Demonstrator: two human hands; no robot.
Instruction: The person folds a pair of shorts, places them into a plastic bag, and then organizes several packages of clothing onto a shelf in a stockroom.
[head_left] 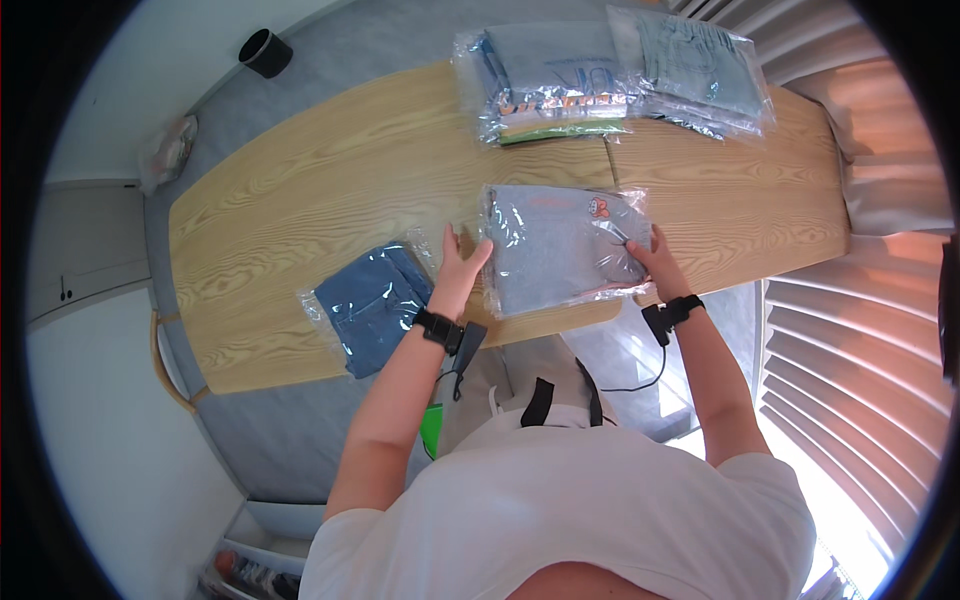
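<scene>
A folded light grey garment in a clear plastic bag [550,250], with a small orange printed figure near its far right corner, lies flat on the wooden table in front of me. My left hand [462,268] is beside its left edge, fingers spread apart and the thumb reaching the plastic. On the opposite side, my right hand [657,266] grips the bag's right edge, thumb on top; some of its fingers are hidden. Left of my left wrist sits a folded blue denim garment in clear plastic [375,308], untouched by either hand.
At the table's [290,180] far side are a stack of bagged clothes [555,75] and another bagged pile [695,75]. Curtains [860,350] hang on the right. A chair [165,365] stands at the left end, and a black bin [266,53] is on the floor beyond.
</scene>
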